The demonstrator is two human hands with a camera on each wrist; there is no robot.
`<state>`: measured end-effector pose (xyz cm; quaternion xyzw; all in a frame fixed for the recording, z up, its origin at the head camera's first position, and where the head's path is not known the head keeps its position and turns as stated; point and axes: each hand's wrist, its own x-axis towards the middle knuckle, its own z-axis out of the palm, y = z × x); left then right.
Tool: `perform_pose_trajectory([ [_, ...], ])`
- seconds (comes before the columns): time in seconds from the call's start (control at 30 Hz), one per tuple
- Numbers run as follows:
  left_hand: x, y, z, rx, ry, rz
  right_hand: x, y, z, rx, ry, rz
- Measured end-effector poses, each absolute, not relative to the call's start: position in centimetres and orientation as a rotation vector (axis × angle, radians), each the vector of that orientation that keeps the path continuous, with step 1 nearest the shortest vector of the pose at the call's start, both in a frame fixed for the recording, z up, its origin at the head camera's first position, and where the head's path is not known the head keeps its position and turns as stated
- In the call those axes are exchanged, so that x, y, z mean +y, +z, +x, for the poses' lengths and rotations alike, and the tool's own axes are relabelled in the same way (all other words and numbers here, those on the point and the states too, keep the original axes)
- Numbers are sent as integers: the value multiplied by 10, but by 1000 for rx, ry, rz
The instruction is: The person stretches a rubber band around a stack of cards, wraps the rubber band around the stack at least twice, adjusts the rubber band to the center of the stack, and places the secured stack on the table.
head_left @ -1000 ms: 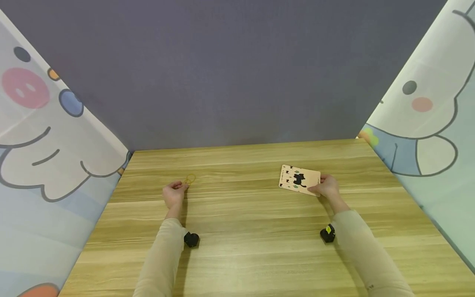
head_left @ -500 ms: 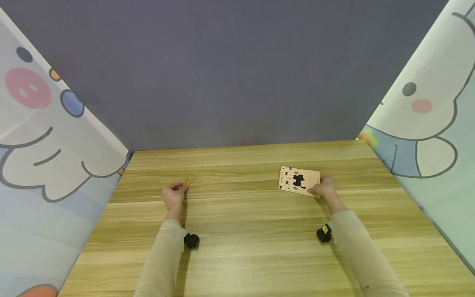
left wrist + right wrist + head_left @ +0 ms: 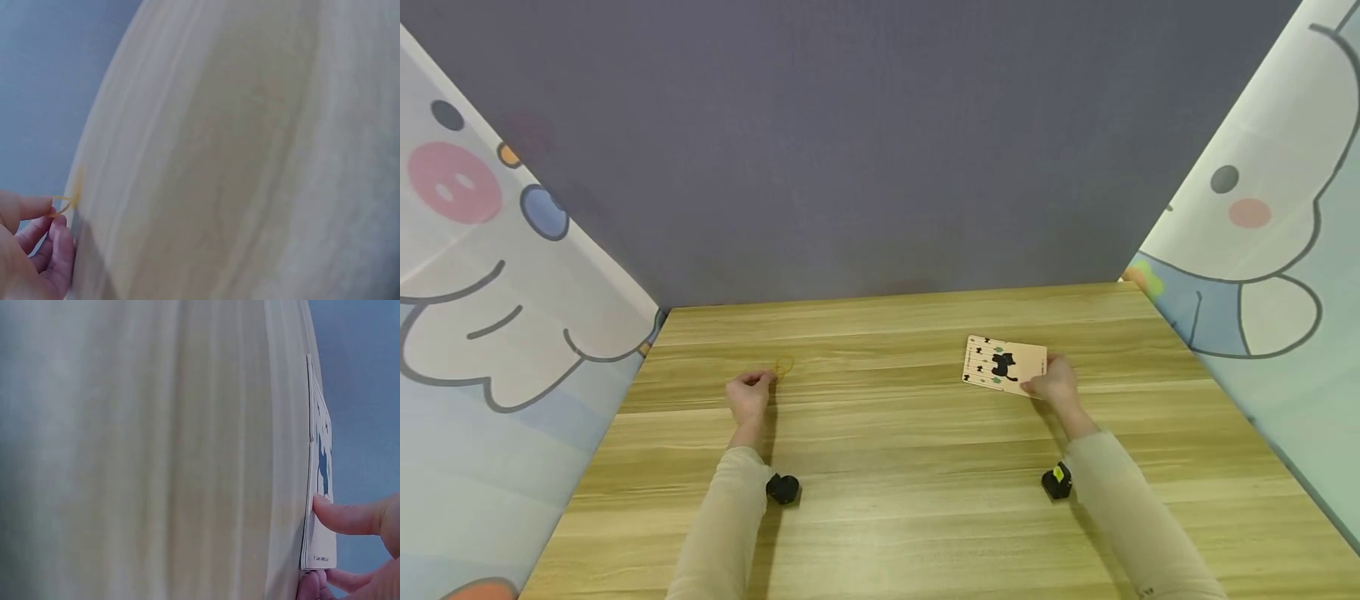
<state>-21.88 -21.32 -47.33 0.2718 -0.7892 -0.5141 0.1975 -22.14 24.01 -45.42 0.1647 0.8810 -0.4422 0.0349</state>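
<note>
My left hand [image 3: 749, 398] pinches a thin yellow rubber band [image 3: 783, 367] between thumb and forefinger at the left of the table. In the left wrist view the looped band [image 3: 74, 199] sticks out past the fingertips, partly blurred. Over on the right, my right hand [image 3: 1056, 383] holds a thin beige notebook [image 3: 1000, 364] by its right end. A black cat and several small figures are printed on its cover. In the right wrist view the thumb [image 3: 350, 517] lies on top of the cover, with fingers underneath the notebook's near edge.
Both hands are over a wood-grain table [image 3: 880, 450]. A dark grey panel [image 3: 880, 150] rises behind its far edge. Cartoon-printed curtains stand at the left [image 3: 512, 275] and right [image 3: 1262, 217]. Small black devices sit at the left wrist [image 3: 783, 489] and right wrist [image 3: 1057, 481].
My left hand has shifted slightly left and toward me, and the rubber band's loops look less spread. The right forearm has moved a little left; the notebook stays nearly in place.
</note>
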Motion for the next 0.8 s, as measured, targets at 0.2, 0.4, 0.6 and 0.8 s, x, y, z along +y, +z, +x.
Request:
perform_pose_trajectory([
  [0.2, -212, -466, -216, -2045, -1637, 760, 237, -454, -219, 2837, -1306, 483],
  [0.4, -206, -455, -211, -1893, -1856, 813, 237, -454, -218, 2876, -1310, 447],
  [0.6, -203, -464, -216, -1649, -2189, 704, 241, -454, -216, 2856, -1284, 424],
  [0.8, -210, -494, -229, -1369, -2460, 481, 244, -451, -212, 2890, -1303, 389],
])
